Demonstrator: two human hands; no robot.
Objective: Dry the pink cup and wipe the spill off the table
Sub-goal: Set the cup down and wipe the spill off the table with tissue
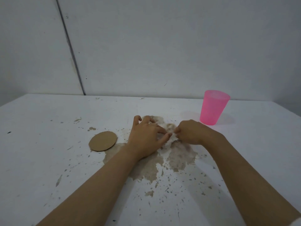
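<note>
A brown spill (179, 158) spreads over the middle of the white table (48, 144), with splashes and flecks scattered around it. Both hands meet over the spill's far half, at a crumpled white tissue (171, 141) that lies on the wet patch.

The left hand (146, 137) is palm down over the spill's left side. Its thumb and forefinger close together on the tissue's left edge, while the other fingers are arched and spread, tips down at the spill's far edge. The right hand (192, 132) comes in from the spill's right side with its fingers curled in tight, pinching the tissue's right edge. The two hands nearly touch, with only a small white bit of tissue showing between and below them; the rest is hidden under the fingers.

The pink cup (213, 108) stands upright, mouth up, beyond the spill and to its right, just past the right hand's knuckles and not touched by either hand. A round cardboard disc (103, 141) lies flat just beside the spill's left edge, near the left hand's wrist.
</note>
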